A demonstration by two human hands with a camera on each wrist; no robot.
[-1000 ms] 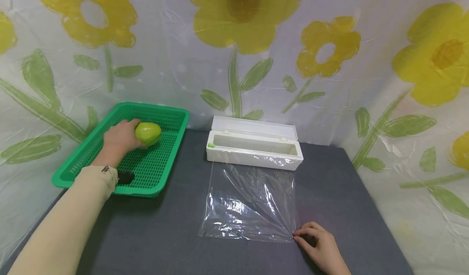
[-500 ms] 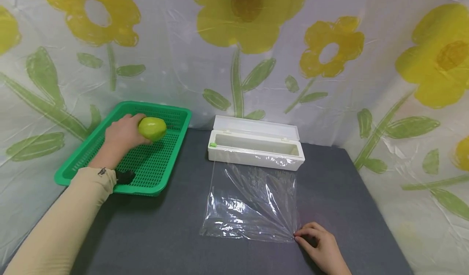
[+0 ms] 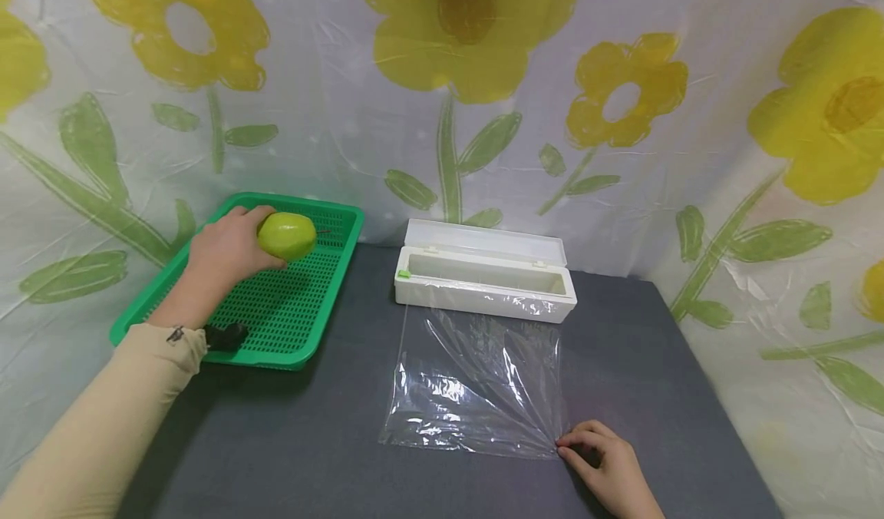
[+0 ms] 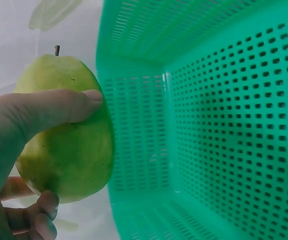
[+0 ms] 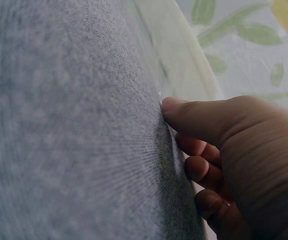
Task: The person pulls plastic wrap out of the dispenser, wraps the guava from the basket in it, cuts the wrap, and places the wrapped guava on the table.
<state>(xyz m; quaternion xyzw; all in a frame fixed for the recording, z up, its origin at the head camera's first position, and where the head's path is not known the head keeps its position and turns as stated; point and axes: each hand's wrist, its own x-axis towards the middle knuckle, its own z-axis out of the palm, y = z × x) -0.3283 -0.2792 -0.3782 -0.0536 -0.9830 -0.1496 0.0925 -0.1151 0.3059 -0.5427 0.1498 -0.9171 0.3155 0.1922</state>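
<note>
My left hand (image 3: 228, 246) grips a green pear (image 3: 287, 236) above the green basket (image 3: 338, 281). In the left wrist view the pear (image 4: 74, 155) shows its short dark stem, with the thumb across its side and the fingers curled below. At the front right, my right hand (image 3: 608, 465) pinches the near right corner of a sheet of clear plastic wrap (image 3: 476, 388). The wrap runs over the front of a white dispenser box (image 3: 483, 298) and lies on the dark table, creased toward the pinched corner. The right wrist view shows thumb and fingertips low at the grey cloth.
The dispenser's lid (image 3: 483, 242) stands raised at the back, and a small green piece (image 3: 404, 273) sits at the box's left end. Behind everything hangs a flower-printed sheet (image 3: 331, 81). The dark tabletop (image 3: 331, 442) spreads out in front of the basket and the wrap.
My left hand has lifted the pear a little higher out of the basket and slightly to the right. My right hand holds its place at the wrap's corner.
</note>
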